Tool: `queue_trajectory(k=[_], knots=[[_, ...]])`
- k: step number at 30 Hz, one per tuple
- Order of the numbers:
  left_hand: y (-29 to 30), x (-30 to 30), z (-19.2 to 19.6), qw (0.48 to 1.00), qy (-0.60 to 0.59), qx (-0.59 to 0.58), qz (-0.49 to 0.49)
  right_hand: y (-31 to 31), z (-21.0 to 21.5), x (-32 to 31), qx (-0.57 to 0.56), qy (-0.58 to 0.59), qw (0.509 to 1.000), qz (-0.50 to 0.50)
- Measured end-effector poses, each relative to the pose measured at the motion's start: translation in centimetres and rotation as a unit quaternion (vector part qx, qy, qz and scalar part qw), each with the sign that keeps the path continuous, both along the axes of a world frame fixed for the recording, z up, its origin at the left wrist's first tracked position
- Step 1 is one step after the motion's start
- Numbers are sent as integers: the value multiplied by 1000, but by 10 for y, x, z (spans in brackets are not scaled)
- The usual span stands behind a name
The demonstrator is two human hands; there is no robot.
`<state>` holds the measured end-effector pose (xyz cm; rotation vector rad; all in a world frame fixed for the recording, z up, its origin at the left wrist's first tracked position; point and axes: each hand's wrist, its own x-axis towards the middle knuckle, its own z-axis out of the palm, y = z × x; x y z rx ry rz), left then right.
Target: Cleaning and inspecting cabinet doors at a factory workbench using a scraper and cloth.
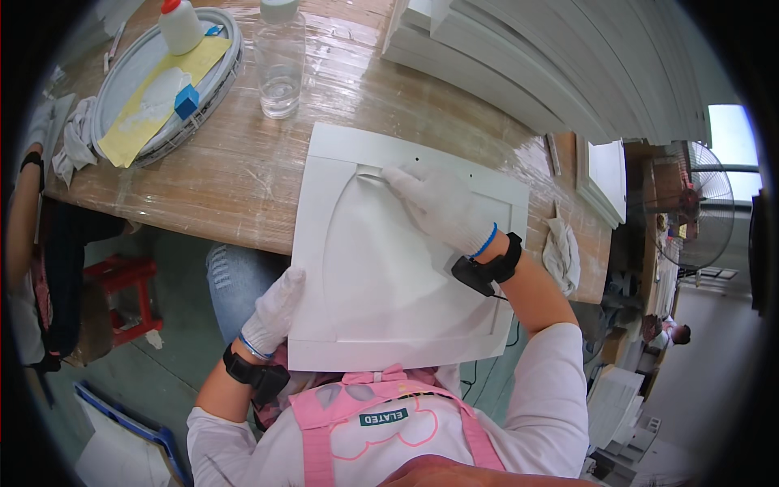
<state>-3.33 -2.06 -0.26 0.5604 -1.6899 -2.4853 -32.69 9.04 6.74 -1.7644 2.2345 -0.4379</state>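
A white framed door panel [406, 276] with a recessed middle and two small dark holes in its far rail lies across the table's near edge and my lap. My left hand [280, 310], in a white glove, grips the panel's left edge, with fingers partly hidden. My gloved right hand [438, 199] rests over the panel's far part, its fingertips pressed together at the far left inner corner of the recess. A thin pale edge shows at those fingertips; whether it is a held piece or part of the panel is not clear. Black bands sit on both wrists.
On the wooden table [195, 195] stand a clear bottle [280, 69] and a round lid [231, 81] with yellow sandpaper [134, 134], a blue block [187, 101] and a red-capped bottle [180, 32]. White panels [552, 65] are stacked far right; a cloth [560, 252] lies right. Another person's arm [26, 211] is left.
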Motion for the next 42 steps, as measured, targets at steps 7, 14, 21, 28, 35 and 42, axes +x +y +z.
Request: queue_trajectory(k=[7,14,21,28,35,42], knots=[[-1,7,-30,987,12,-158,-7,-1,7,2,-60,102,993,22],[-1,2,-15,999,-34,29,12,2,10,-1,-55,127,989,52],[1,2,-6,997,-73,-2,22,0,8,-1,-28,130,990,42],[0,3,-17,990,-72,113,42,4,6,-4,-42,72,995,60],[1,2,-14,987,-63,137,56,3,7,-2,2,68,998,10],[1,4,-13,997,-38,-55,29,4,1,-1,-22,120,992,23]])
